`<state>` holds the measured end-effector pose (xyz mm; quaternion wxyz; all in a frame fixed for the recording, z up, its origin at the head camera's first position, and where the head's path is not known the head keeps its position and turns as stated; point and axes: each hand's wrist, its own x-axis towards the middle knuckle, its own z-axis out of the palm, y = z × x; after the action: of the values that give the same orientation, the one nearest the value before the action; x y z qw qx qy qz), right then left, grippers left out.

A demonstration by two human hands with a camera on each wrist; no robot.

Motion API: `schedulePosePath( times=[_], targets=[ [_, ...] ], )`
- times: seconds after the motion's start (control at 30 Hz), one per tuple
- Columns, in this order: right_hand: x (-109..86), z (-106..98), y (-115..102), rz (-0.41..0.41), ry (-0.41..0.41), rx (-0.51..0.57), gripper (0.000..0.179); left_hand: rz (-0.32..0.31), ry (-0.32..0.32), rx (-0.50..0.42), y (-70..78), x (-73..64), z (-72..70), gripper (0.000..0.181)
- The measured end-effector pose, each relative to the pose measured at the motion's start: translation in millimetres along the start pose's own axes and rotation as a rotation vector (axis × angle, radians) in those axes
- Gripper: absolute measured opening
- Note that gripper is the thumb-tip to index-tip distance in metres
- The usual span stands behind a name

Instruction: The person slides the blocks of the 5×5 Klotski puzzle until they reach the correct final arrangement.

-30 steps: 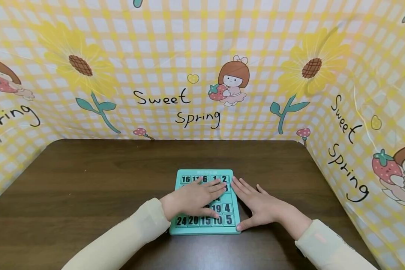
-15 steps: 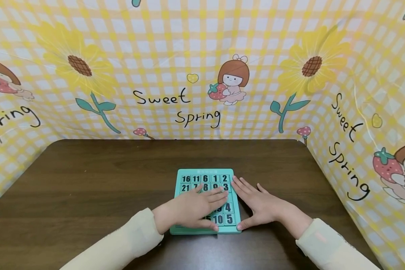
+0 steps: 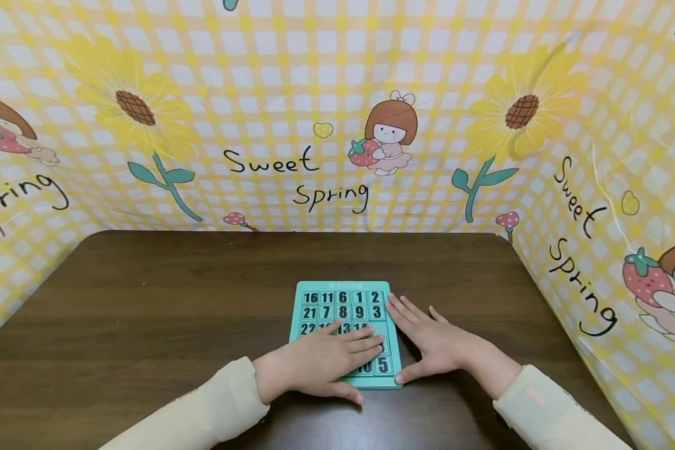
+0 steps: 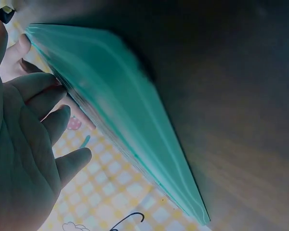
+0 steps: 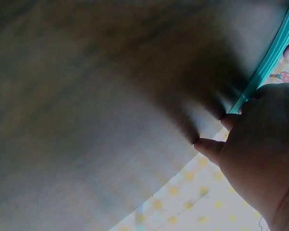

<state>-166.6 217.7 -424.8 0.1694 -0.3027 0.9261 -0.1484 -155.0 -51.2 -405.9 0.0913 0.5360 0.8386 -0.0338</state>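
Observation:
A teal number slide puzzle (image 3: 343, 304) lies flat on the table. Its upper rows read 16, 11, 6, 1, 2 and 21, 7, 8, 9, 3. The right end of the third row shows a tile-free teal spot. My left hand (image 3: 323, 361) is spread over the puzzle's lower part, hiding most of the bottom two rows, its thumb past the near edge. In the left wrist view, the left fingers (image 4: 72, 163) are extended above the puzzle's face (image 4: 106, 82). My right hand (image 3: 439, 342) rests along the right edge, straight fingertips and thumb against the frame.
The dark brown wooden table (image 3: 174, 294) surrounds the puzzle. A yellow checked cloth (image 3: 275, 94) printed with flowers and lettering stands behind the table and along both sides.
My left hand has slid toward the near edge of the puzzle, uncovering the second row and part of the third. The right hand and the puzzle have stayed in place.

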Motion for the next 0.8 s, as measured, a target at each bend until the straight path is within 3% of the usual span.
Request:
schedulePosePath(
  times=[0.8],
  targets=[
    [0.3, 0, 0, 0.001, -0.005, 0.010, 0.124, -0.056, -0.054, -0.084, -16.7, 7.6, -1.5, 0.079]
  ],
)
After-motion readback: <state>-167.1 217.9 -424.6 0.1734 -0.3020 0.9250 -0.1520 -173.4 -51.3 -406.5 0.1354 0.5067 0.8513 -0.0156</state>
